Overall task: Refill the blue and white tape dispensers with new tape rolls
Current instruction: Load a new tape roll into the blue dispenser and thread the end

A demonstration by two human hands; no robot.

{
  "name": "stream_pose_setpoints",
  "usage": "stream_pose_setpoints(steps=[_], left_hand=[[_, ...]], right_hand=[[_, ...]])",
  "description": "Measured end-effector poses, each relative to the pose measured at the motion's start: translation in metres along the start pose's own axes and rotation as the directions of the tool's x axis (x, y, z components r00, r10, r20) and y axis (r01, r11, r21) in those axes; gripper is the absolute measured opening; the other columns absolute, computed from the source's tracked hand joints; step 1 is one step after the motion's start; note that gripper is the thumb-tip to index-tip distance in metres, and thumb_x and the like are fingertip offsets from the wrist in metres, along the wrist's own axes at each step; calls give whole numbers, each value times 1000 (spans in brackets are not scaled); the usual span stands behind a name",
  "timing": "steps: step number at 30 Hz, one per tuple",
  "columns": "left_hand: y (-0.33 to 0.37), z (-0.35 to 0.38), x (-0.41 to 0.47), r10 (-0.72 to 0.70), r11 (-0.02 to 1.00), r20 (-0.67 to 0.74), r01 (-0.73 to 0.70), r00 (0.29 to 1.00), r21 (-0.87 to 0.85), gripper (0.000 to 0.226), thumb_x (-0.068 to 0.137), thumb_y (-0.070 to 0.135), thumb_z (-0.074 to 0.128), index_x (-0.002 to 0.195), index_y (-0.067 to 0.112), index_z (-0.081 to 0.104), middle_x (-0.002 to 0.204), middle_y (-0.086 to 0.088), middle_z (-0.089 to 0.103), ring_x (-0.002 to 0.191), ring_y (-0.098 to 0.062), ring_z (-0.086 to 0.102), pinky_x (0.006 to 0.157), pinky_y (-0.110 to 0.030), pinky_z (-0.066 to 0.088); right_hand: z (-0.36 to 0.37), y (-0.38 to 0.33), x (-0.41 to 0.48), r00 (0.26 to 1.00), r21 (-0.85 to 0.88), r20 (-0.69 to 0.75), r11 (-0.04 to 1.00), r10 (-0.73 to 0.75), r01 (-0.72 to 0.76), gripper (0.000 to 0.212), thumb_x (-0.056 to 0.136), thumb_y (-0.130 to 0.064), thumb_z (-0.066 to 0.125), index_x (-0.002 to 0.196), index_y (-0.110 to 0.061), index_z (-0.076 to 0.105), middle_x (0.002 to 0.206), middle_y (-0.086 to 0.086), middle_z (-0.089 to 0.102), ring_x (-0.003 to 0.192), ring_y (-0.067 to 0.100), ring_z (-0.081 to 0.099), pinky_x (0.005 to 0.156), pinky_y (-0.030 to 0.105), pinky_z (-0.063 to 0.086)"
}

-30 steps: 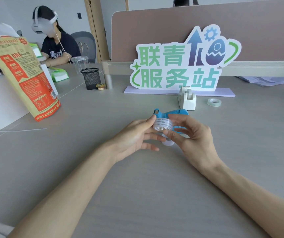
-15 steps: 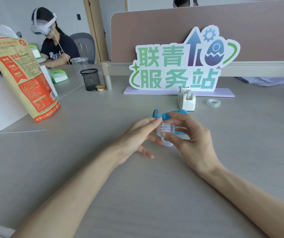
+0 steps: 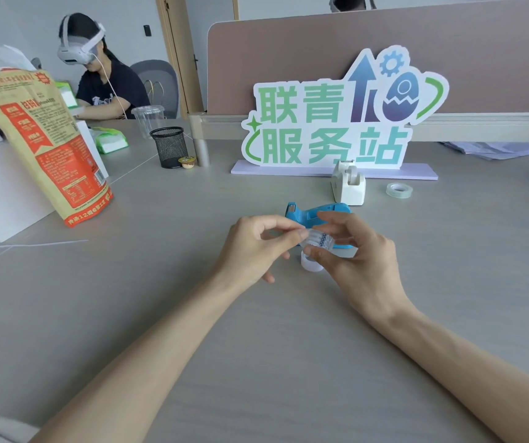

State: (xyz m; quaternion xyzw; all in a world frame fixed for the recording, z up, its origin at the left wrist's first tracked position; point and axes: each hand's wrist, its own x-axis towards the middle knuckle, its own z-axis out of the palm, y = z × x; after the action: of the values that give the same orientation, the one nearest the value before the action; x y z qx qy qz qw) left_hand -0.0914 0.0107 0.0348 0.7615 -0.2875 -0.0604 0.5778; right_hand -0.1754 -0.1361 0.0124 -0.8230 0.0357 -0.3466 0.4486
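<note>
My right hand (image 3: 357,260) holds a small tape roll (image 3: 320,240) with a printed wrapper just above the table. My left hand (image 3: 258,247) pinches the roll's left edge between thumb and forefinger. Under my hands a white ring (image 3: 310,266) lies on the table. Right behind them lies the blue tape dispenser (image 3: 315,212), partly hidden by my fingers. Farther back the white tape dispenser (image 3: 349,183) stands upright. A loose clear tape roll (image 3: 399,190) lies flat to its right.
A green and white sign (image 3: 336,123) on a lilac base stands behind the dispensers. A red and tan bag (image 3: 39,145) leans on white boxes at the left. A black mesh cup (image 3: 169,147) and a plastic cup (image 3: 148,118) stand far left, near a seated person.
My left fingers have closed from flat against the roll into a pinch on its left edge. The roll has tilted and dropped a little in my right hand.
</note>
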Motion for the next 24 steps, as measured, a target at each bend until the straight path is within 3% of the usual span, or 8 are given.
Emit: stream_pose_setpoints(steps=[6,11,17,20,24], left_hand=[[2,2,-1,-49,999,6,49,999,22,12,82,29,74,94,24,77,87,6,76,60,-9,66,38,-23,45],[0,1,0,-109,994,16,109,994,18,5,83,26,73,85,22,76,82,7,76,65,-7,69,42,-23,47],[-1,1,2,-151,988,19,151,988,29,3,83,24,73,81,22,75,78,9,69,68,-3,62,47,-25,50],[-1,1,3,-172,985,26,172,985,16,5,84,22,70,80,20,73,79,4,67,70,-5,61,46,-24,49],[-1,0,5,-191,981,16,191,981,-3,8,84,20,66,78,18,70,77,2,65,71,-6,61,44,-23,47]], right_hand=[[0,2,-1,994,-128,-14,986,-110,107,45,74,-10,80,112,-28,65,93,-33,62,96,3,61,86,3,38],[0,1,-1,991,-195,18,972,-131,132,42,75,-15,80,114,-25,65,93,-27,65,92,6,66,88,21,49],[2,4,-2,986,-274,47,947,-159,166,45,76,-26,79,116,-33,61,100,-20,73,91,11,70,78,42,56],[2,7,-2,986,-259,68,952,-152,165,43,76,-27,79,115,-33,62,99,-22,68,91,12,69,76,41,57],[2,8,0,980,-193,129,965,-152,175,42,75,-20,81,115,-23,67,105,-13,70,94,9,65,82,34,57]])
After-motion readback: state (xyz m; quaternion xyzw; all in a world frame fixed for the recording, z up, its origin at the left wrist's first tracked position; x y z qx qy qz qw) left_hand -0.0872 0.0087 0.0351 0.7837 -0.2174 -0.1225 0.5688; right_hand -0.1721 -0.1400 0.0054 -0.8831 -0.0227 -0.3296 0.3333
